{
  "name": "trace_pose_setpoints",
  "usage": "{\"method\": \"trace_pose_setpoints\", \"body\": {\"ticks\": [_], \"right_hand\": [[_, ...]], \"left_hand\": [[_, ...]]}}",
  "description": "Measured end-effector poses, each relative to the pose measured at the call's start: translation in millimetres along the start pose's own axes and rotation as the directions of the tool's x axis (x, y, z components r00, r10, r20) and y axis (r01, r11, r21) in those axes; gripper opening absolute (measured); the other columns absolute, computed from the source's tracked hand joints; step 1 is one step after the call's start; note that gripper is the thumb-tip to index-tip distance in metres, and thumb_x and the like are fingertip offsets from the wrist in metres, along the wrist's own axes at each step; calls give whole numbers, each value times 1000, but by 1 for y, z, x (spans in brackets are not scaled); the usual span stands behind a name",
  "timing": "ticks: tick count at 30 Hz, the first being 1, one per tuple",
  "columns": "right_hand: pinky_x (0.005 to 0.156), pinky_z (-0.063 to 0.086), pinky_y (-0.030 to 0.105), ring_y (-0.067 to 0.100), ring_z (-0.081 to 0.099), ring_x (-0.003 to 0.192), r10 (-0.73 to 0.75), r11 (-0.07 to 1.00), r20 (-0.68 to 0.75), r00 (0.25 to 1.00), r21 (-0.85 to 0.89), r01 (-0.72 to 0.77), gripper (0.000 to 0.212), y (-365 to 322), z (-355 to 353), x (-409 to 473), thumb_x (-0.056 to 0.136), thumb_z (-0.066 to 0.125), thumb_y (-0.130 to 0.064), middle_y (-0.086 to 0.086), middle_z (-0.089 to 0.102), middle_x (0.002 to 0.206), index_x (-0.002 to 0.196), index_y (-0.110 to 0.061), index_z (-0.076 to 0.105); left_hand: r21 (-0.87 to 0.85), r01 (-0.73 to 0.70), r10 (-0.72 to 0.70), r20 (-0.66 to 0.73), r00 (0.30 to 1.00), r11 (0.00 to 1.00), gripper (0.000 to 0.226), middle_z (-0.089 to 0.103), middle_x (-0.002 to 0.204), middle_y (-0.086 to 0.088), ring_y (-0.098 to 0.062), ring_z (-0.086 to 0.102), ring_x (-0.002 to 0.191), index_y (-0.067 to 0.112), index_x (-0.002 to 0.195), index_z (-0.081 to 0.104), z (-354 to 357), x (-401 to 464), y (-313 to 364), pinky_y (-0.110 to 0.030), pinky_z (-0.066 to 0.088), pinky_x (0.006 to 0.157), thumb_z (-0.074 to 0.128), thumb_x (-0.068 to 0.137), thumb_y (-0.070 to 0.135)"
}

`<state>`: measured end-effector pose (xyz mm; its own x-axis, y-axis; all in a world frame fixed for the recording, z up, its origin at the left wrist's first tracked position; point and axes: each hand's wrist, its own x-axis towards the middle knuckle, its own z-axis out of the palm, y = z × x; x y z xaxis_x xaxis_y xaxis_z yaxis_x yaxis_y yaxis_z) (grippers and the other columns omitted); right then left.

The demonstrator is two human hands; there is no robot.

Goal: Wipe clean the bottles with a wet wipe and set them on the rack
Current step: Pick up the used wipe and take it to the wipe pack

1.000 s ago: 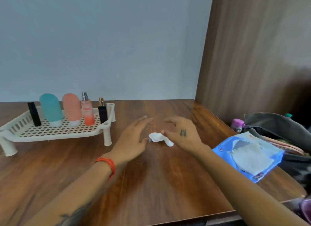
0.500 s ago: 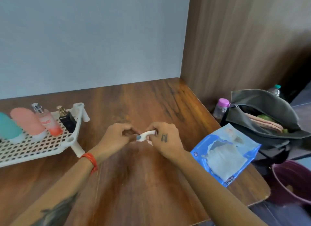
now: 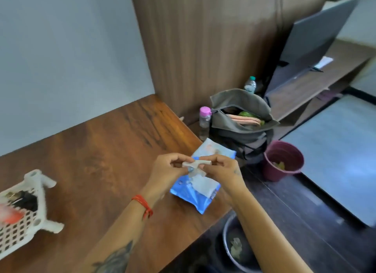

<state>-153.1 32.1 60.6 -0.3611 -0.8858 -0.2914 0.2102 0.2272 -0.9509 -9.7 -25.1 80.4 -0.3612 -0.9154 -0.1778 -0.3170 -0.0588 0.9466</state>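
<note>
**A:** What are the hands doing?

**B:** Both are raised over the right part of the desk [image 3: 97, 150]. The left hand [image 3: 164, 172] and the right hand [image 3: 220, 171] each pinch an end of a twisted wet wipe [image 3: 196, 165], fingers curled round it. It hangs in the air between them, above the blue wipe pack [image 3: 193, 195].

**A:** Where does that pack lie?

**B:** Flat on the desk, close to the right edge, with one corner near the front edge.

**A:** And the rack?

**B:** The white rack [image 3: 38, 201] sits at the far left, cut off by the frame. Only its right end shows, with a black bottle [image 3: 26, 200] and a blurred red one [image 3: 9, 213] on it. I cannot make out any others.

**A:** Room between rack and hands?

**B:** A wide stretch of bare wood lies between them, running back to the wall [image 3: 71, 59]. A wooden panel [image 3: 203, 49] closes the far right corner.

**A:** Beyond the desk edge?

**B:** A lower dark surface holds a small pink-capped bottle [image 3: 204, 117] just beside an open grey bag [image 3: 240, 114]. A maroon bucket [image 3: 282, 161] stands to the right of the bag, and a metal bin [image 3: 227, 240] sits below the front right corner, partly hidden by the right forearm.
</note>
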Motion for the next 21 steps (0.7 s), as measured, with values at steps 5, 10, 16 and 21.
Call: {"method": "trace_pose_setpoints", "body": {"ticks": [5, 10, 16, 21], "right_hand": [[69, 56, 26, 22, 68, 74, 156, 961, -212, 965, 259, -98, 17, 22, -81, -30, 78, 54, 7, 16, 71, 80, 86, 3, 69], [82, 53, 35, 26, 69, 83, 216, 966, -453, 865, 231, -120, 16, 75, -144, -53, 80, 61, -1, 12, 73, 81, 82, -10, 74], [72, 53, 26, 16, 68, 78, 329, 944, -628, 705, 218, -247, 12, 141, -185, -54, 74, 70, -10, 5, 72, 79, 83, -17, 74], [68, 42, 16, 11, 59, 80, 369, 912, -645, 669, 113, -395, 28, 165, -194, -52, 81, 64, -16, 5, 67, 102, 109, -16, 66]], "left_hand": [[120, -9, -15, 195, 981, 993, 17, 69, 68, 7, -9, 64, 66, 26, 67, 70, 99, 8, -7, -22, 52, 69, 79, 70, 12], [293, -149, 35, 361, 932, 944, 5, 67, 67, 6, -4, 59, 62, 17, 74, 71, 186, 1, -24, -20, 49, 64, 72, 76, 12], [491, -170, -92, 465, 880, 854, 19, 69, 101, -10, -19, 62, 89, 9, 95, 71, 257, -7, -64, -16, 40, 70, 62, 79, 5], [612, -190, -221, 531, 818, 767, 36, 57, 127, -13, -26, 53, 116, 12, 120, 60, 273, -15, -91, -26, 38, 95, 52, 86, 4]]}}
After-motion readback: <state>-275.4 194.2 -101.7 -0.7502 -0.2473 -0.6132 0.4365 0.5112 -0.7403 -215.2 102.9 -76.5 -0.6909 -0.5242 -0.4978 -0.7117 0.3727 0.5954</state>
